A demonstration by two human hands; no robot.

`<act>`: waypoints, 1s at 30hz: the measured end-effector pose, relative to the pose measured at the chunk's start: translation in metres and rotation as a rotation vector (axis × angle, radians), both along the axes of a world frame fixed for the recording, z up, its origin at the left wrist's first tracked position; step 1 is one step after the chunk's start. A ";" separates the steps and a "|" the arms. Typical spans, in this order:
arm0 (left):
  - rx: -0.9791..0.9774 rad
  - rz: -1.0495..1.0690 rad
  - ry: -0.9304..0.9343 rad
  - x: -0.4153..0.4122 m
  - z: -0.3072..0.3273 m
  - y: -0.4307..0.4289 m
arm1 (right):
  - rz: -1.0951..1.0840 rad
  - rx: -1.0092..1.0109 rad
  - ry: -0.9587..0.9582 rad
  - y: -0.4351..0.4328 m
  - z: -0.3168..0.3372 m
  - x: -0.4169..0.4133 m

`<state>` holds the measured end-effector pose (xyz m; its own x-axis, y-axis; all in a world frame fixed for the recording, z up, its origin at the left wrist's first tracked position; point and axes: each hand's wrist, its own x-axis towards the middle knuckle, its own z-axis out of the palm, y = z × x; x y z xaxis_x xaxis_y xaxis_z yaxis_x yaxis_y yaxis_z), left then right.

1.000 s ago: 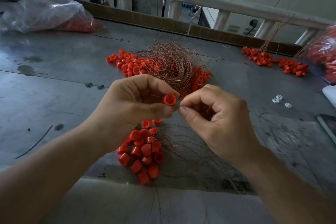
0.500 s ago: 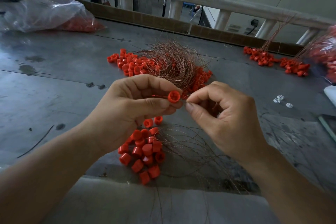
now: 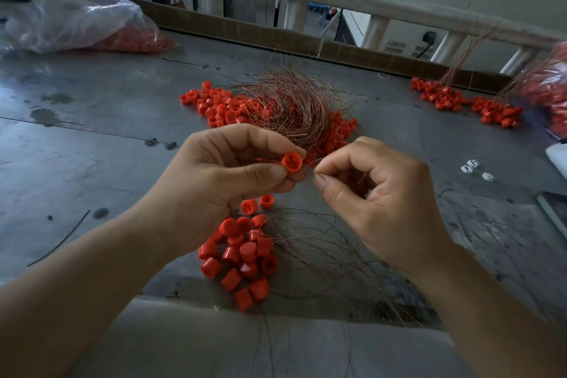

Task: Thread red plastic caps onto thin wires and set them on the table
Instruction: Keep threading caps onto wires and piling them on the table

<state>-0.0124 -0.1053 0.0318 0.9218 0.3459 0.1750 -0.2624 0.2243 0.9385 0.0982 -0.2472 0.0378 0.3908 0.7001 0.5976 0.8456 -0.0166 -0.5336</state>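
Hands meet just above the middle of the frame, over the grey metal bench point(image 3: 92, 138). Your left hand point(image 3: 214, 184) pinches a red cap point(image 3: 291, 162) between thumb tip and curled forefinger, with the cap's open, cross-ribbed mouth turned toward the camera. Your right hand point(image 3: 377, 202) sits just beside it, thumb and forefinger pressed together on a thin wire point(image 3: 310, 166) whose free end lies right at the cap; whether the end is inside the cap, you cannot tell from here. The other right fingers are curled in toward the palm.

Below your hands, at lower centre, a cluster of threaded caps point(image 3: 242, 255) lies on the bench, and their wires point(image 3: 310, 242) fan out to the right and toward the near edge. Beyond your hands, at upper centre, a tangled bundle of copper wires point(image 3: 294, 104) rests on a heap of loose caps point(image 3: 221, 107) that spreads to its left and right.

At upper left a clear plastic bag point(image 3: 76, 21) holds more red pieces. At upper right another batch of wired caps point(image 3: 441, 97) lies near the bench's far edge, beside a second bag point(image 3: 549, 92) at the right border. Three small white pieces point(image 3: 472, 166) lie to the right of your right hand, well apart from it.
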 end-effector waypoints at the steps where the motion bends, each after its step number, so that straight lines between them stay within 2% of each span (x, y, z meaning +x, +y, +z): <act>1: 0.007 0.001 0.000 0.000 0.000 0.000 | 0.001 0.002 -0.004 0.000 0.000 0.000; 15: 0.020 -0.006 0.001 0.000 -0.002 0.000 | 0.057 -0.073 0.059 0.000 0.000 0.000; 22: 0.037 -0.006 0.015 -0.001 -0.002 0.000 | 0.039 -0.041 -0.019 0.001 0.000 -0.001; 30: 0.072 -0.002 0.016 0.000 0.000 -0.001 | 0.016 -0.020 -0.025 0.000 0.000 -0.002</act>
<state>-0.0127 -0.1064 0.0317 0.9254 0.3310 0.1847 -0.2470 0.1570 0.9562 0.0965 -0.2468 0.0378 0.3647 0.7182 0.5926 0.8589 -0.0137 -0.5120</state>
